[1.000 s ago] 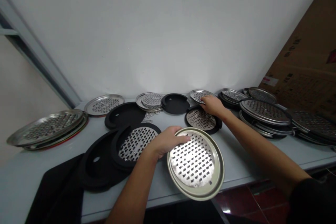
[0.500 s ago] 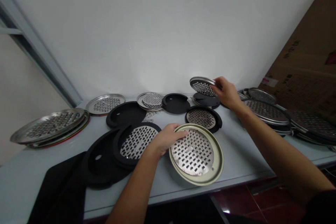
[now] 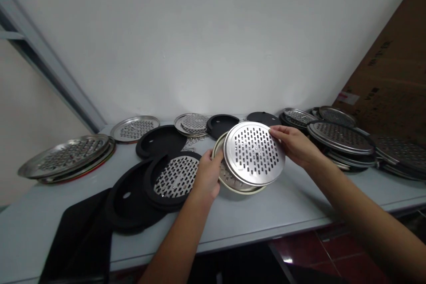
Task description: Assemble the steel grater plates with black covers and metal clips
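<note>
Far left of the desk (image 3: 299, 202) was a stack of slotted metal plates (image 3: 66, 157), reddish edge at the bottom. Then a black panel (image 3: 80, 235), then two overlapping black trays (image 3: 124, 213), the right one holding a slotted insert (image 3: 176, 177). Left hand (image 3: 209, 171) was pinching the rim of a cream-rimmed tray (image 3: 229, 179) above the desk. Silver slotted disc (image 3: 255, 154) was in front, covering most of it; from my spot, couldn't tell if they touched. Right hand (image 3: 296, 146) pinched the disc's right edge. Further right: piled plates (image 3: 341, 137), then a cardboard box (image 3: 392, 71).
</note>
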{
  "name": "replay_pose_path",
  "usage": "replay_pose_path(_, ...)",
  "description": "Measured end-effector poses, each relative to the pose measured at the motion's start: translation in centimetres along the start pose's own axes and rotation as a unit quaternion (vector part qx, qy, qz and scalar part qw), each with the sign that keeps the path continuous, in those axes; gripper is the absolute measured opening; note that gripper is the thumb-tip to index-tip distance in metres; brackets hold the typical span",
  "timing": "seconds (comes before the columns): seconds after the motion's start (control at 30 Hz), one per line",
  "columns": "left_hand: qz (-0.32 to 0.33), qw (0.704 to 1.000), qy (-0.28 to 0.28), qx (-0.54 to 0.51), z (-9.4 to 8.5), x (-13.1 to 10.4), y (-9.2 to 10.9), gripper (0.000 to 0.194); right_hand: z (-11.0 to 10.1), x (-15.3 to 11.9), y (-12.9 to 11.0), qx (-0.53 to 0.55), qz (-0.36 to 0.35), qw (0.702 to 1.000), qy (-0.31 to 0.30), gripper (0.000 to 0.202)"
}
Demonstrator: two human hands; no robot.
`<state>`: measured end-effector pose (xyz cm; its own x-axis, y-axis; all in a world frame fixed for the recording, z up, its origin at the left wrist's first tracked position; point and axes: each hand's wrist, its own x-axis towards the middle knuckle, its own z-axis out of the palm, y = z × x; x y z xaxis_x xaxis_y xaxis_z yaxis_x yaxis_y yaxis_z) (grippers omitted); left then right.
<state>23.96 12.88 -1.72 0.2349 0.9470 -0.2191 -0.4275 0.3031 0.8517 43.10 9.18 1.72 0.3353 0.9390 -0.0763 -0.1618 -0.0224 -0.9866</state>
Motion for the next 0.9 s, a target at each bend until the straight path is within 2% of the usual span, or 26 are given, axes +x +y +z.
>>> replay_pose_path(0.1,-0.012,0.999,0.014,-0.035,0.1,-0.2,-0.4,0.016,1.0,0.2,1.3,-0.012,-0.019,0.999,0.025,0.017)
replay_pose_path(0.23,-0.065,0.993,0.019,-0.093,0.4,-0.4,-0.4,0.032,2.4,0.0,2.8,0.002,0.003,1.000,0.016,0.018)
replay_pose_path(0.37,-0.114,0.985,-0.011,-0.125,0.9,-1.1,0.3,0.046,3.1,-0.4,3.6,-0.014,0.010,0.999,0.028,0.021)
replay_pose_path(0.5,-0.095,0.986,-0.047,-0.125,1.1,-1.9,0.8,0.032,3.0,-0.5,3.9,-0.065,-0.038,0.996,0.048,0.027)
replay_pose_path(0.67,-0.069,0.995,-0.033,-0.069,1.0,-2.3,0.8,0.025,3.1,-0.8,4.4,-0.136,-0.094,0.986,0.020,0.033)
replay_pose_path(0.77,-0.057,0.997,-0.017,-0.044,0.9,-2.2,0.9,0.021,3.2,-1.1,4.3,-0.135,-0.112,0.984,0.009,0.036)
replay_pose_path(0.9,-0.017,1.000,-0.007,0.017,0.6,-2.1,0.9,0.023,2.9,-1.5,3.8,-0.115,-0.103,0.988,-0.012,0.036)
